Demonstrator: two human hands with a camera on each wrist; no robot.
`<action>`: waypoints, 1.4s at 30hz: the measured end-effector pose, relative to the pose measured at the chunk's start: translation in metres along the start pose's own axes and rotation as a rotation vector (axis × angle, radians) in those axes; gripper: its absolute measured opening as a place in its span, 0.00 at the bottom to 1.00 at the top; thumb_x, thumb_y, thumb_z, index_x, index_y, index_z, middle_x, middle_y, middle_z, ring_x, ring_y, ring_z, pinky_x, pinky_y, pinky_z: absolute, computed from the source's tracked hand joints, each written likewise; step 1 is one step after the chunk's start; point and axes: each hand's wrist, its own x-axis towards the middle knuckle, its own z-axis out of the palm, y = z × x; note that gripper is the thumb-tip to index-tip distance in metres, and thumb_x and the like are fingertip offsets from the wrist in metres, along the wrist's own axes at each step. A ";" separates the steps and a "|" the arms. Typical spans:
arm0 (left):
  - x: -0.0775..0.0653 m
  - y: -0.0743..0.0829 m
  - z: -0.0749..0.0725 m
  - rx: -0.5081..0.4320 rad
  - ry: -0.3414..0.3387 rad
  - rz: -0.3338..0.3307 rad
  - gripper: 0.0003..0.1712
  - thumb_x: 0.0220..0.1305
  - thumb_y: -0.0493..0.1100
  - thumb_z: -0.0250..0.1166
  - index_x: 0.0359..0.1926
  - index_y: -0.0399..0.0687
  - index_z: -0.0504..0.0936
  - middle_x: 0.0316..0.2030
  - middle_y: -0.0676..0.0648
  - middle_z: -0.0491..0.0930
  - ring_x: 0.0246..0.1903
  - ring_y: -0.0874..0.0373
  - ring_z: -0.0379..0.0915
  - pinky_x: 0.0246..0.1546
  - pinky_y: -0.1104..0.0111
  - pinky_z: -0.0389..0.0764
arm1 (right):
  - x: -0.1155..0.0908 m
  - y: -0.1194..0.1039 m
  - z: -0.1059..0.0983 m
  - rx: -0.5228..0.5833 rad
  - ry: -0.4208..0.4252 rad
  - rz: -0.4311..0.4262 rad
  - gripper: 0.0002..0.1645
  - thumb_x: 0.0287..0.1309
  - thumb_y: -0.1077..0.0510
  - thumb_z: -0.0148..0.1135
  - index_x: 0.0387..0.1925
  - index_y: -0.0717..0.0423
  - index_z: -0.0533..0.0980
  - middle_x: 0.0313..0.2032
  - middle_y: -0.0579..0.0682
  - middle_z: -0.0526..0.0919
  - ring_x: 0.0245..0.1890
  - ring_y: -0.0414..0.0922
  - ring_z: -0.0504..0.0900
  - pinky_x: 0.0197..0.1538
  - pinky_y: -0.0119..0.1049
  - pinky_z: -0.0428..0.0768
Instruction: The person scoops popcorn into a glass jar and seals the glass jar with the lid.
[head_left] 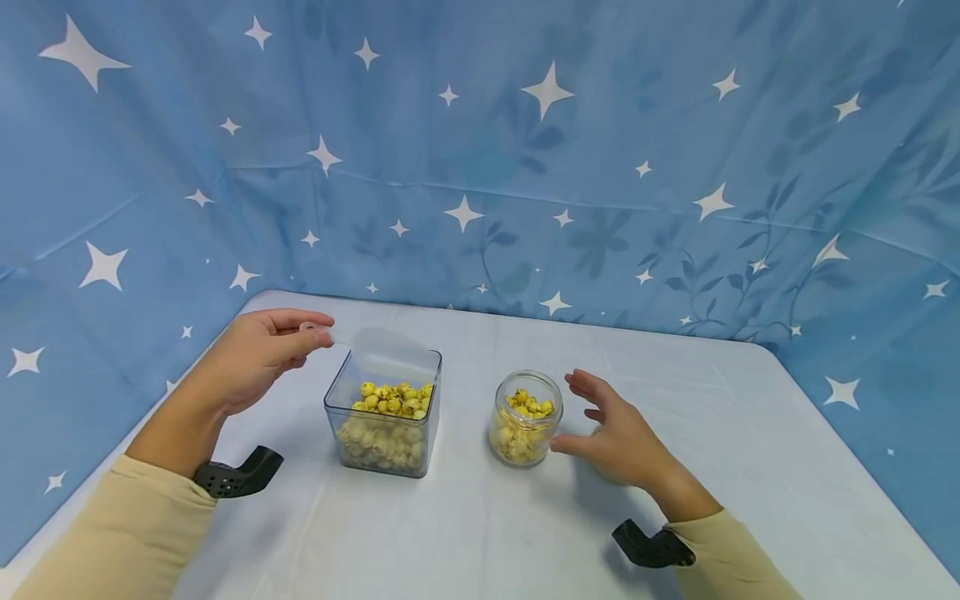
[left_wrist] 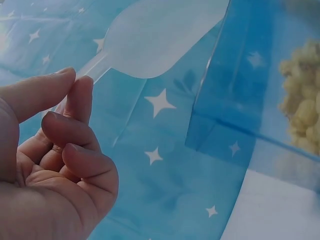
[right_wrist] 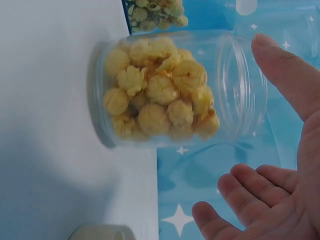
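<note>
My left hand (head_left: pixel 258 357) pinches the handle of a translucent scoop (left_wrist: pixel 155 40) between thumb and forefinger. The scoop's bowl reaches over the far side of a clear square container (head_left: pixel 433 437), which holds yellow popcorn (head_left: pixel 392 402). No popcorn shows in the scoop. To the right a clear round jar (right_wrist: pixel 227 90) stands upright, uncovered and partly filled with popcorn balls (right_wrist: pixel 160 90). My right hand (head_left: pixel 618 437) is held beside this jar, fingers spread and thumb near its rim, gripping nothing.
A white cloth-covered table (head_left: pixel 450 533) carries both containers, with a gap between them. Low in the right wrist view is a pale rounded object (right_wrist: pixel 102 232), mostly out of frame. A blue star-patterned curtain (head_left: pixel 480 150) hangs behind the table.
</note>
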 end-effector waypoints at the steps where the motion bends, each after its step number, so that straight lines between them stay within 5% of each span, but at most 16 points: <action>1: -0.001 -0.001 -0.002 -0.004 -0.003 0.001 0.23 0.74 0.43 0.60 0.60 0.27 0.73 0.38 0.55 0.81 0.42 0.58 0.69 0.40 0.71 0.74 | -0.001 0.001 -0.001 -0.005 0.003 0.001 0.58 0.50 0.49 0.79 0.74 0.64 0.57 0.70 0.59 0.67 0.69 0.57 0.66 0.63 0.55 0.70; 9: -0.004 -0.010 -0.012 -0.006 -0.010 -0.013 0.12 0.74 0.40 0.60 0.52 0.39 0.81 0.39 0.56 0.82 0.40 0.59 0.69 0.39 0.70 0.72 | -0.011 0.015 -0.006 0.008 0.001 0.051 0.59 0.49 0.49 0.80 0.74 0.63 0.57 0.70 0.59 0.66 0.68 0.58 0.66 0.63 0.57 0.69; 17: -0.004 -0.016 -0.010 0.044 -0.015 -0.031 0.22 0.72 0.41 0.62 0.57 0.25 0.75 0.30 0.54 0.72 0.30 0.58 0.64 0.36 0.67 0.69 | -0.018 0.023 -0.012 0.003 0.026 0.064 0.56 0.50 0.51 0.79 0.73 0.64 0.59 0.67 0.59 0.70 0.65 0.59 0.69 0.61 0.58 0.71; 30: -0.001 -0.026 -0.008 0.207 -0.033 -0.082 0.25 0.71 0.46 0.64 0.61 0.32 0.77 0.26 0.49 0.67 0.34 0.54 0.67 0.36 0.63 0.69 | -0.025 0.036 -0.017 0.007 0.022 0.077 0.55 0.52 0.49 0.78 0.73 0.64 0.58 0.68 0.61 0.68 0.66 0.60 0.67 0.63 0.60 0.68; 36: -0.001 -0.028 -0.008 0.285 -0.029 -0.110 0.28 0.71 0.50 0.64 0.63 0.37 0.77 0.41 0.47 0.79 0.42 0.51 0.70 0.41 0.60 0.72 | -0.028 0.040 -0.020 -0.025 0.039 0.103 0.56 0.52 0.46 0.78 0.73 0.64 0.58 0.68 0.61 0.69 0.64 0.61 0.69 0.61 0.61 0.69; 42: -0.001 -0.030 -0.007 0.337 -0.030 -0.120 0.30 0.70 0.53 0.65 0.64 0.38 0.76 0.55 0.41 0.78 0.52 0.47 0.72 0.50 0.53 0.74 | -0.028 0.047 -0.022 -0.030 0.044 0.111 0.57 0.52 0.46 0.78 0.73 0.65 0.57 0.68 0.63 0.68 0.65 0.61 0.68 0.61 0.60 0.69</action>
